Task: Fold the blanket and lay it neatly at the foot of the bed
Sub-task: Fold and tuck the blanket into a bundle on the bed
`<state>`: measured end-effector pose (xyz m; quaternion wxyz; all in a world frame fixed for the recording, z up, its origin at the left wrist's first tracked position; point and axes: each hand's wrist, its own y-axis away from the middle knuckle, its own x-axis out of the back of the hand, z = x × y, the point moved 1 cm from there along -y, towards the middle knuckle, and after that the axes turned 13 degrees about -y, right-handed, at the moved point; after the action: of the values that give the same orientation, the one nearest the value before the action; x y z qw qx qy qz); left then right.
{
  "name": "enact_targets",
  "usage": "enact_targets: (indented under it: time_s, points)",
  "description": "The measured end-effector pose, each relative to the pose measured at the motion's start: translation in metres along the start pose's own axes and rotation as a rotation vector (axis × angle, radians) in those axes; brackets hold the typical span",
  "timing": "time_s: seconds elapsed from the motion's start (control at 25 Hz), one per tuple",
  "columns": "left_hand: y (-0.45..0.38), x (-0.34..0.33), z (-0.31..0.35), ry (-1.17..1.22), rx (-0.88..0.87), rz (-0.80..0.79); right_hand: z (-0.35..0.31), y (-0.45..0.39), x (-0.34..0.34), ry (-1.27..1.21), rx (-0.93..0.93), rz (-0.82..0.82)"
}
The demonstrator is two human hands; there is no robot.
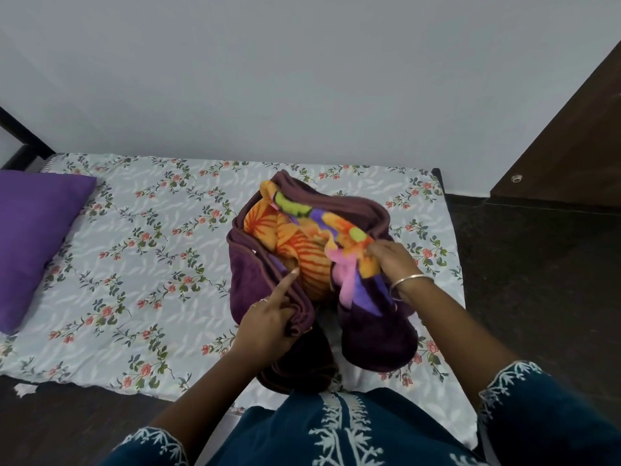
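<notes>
So the blanket (319, 264) sits bunched mid-bed (141, 264), between both hands: left hand (272, 317) grips its near-left purple fold, right hand (393, 260) pinches the right flowery edge.

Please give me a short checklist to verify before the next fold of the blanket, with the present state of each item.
1. Left hand grips the blanket edge: ok.
2. Right hand pinches the colourful edge: ok.
3. Blanket edges aligned: not ok, bunched and uneven.
4. Bed sheet flat where the blanket will lie: ok.
5. Pillow apart from the blanket: ok.
6. Which end is the foot of the bed: cannot tell.
</notes>
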<state>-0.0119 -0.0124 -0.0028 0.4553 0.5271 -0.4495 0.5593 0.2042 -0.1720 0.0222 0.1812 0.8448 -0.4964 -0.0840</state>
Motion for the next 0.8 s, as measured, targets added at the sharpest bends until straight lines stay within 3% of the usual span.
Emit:
enact_targets:
  time_s: [0.08,0.2,0.36,0.52,0.6,0.68,0.76,0.8]
  points:
    - [-0.016,0.020,0.011,-0.016,-0.053,0.084,-0.020,0.012,-0.016,0.067,0.053,-0.133]
    - [-0.048,0.045,0.027,-0.022,-0.203,0.176,-0.032,0.024,-0.038,0.451,0.185,-0.362]
    - [-0.066,0.044,0.027,-0.058,-0.302,0.094,-0.022,0.019,-0.027,0.289,0.108,-0.410]
    - [-0.056,0.030,0.022,-0.007,-0.330,0.027,-0.004,0.020,-0.003,0.481,0.140,-0.592]
    - [-0.054,0.032,0.013,0.037,-0.247,0.060,-0.003,0.007,0.020,0.601,0.083,-0.694]
    - [-0.059,0.039,-0.006,0.131,-0.038,0.077,-0.002,-0.012,0.052,0.905,0.062,-0.624]
    - [-0.067,0.049,-0.028,0.228,0.156,0.089,0.004,-0.024,0.084,1.234,0.072,-0.271]
    - [-0.071,0.055,-0.035,0.284,0.219,0.100,0.009,-0.023,0.094,1.248,0.103,-0.048]
